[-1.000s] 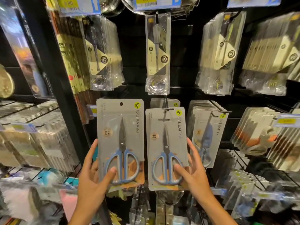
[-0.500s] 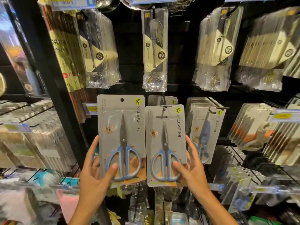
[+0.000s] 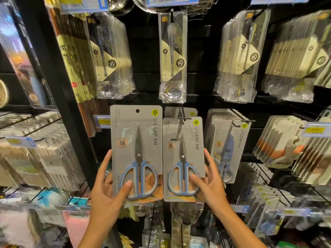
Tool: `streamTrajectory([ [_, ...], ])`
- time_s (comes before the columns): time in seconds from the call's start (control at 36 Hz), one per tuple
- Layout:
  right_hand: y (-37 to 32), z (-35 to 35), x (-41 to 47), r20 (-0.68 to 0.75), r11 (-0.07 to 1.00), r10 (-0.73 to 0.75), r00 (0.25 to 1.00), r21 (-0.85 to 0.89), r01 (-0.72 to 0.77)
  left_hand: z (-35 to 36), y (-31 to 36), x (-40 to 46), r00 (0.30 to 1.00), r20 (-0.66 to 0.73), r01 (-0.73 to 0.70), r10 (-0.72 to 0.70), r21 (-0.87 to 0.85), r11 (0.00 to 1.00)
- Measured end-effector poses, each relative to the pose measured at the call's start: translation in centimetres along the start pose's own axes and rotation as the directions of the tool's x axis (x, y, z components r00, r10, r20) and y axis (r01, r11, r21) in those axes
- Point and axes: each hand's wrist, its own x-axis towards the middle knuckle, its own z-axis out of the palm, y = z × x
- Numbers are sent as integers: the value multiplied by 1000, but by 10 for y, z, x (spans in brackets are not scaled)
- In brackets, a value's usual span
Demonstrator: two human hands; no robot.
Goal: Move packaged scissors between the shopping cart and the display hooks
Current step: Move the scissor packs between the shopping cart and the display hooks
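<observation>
Two grey card packs of blue-handled scissors face me side by side. My left hand (image 3: 105,197) grips the left pack (image 3: 136,133) at its lower edge, thumb over the handles; its hang hole is free of any hook. My right hand (image 3: 209,187) grips the right pack (image 3: 182,153) at its lower right, and this pack's top sits at the tip of a black display hook (image 3: 182,115). More of the same packs (image 3: 179,111) hang behind it on that hook. No shopping cart is in view.
To the right hangs a row of other blue scissors packs (image 3: 227,145). Above are bagged whisks (image 3: 172,56) and ladles. A black upright post (image 3: 53,72) stands left of my hands. A yellow price tag (image 3: 102,120) sits beside the left pack.
Both packs have risen slightly against the display. The right pack's top has come up closer to the hook tip. Both grips are unchanged.
</observation>
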Motion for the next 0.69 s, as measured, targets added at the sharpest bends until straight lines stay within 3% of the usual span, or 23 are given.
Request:
streamTrajectory([
  [0.17,1,8,23,-25,998,30,999,58,-29,-2,2,8,1000,15,-15,15,-9,1000],
  [0.31,7,15,41,-36,1000,21,999,5,-21,-4,4,13,999,20,-41,42,-33,999],
  [0.69,12,12,57,-19,896,-46,999,-444,32,-6,6,17,997,28,-75,76,-34,997],
])
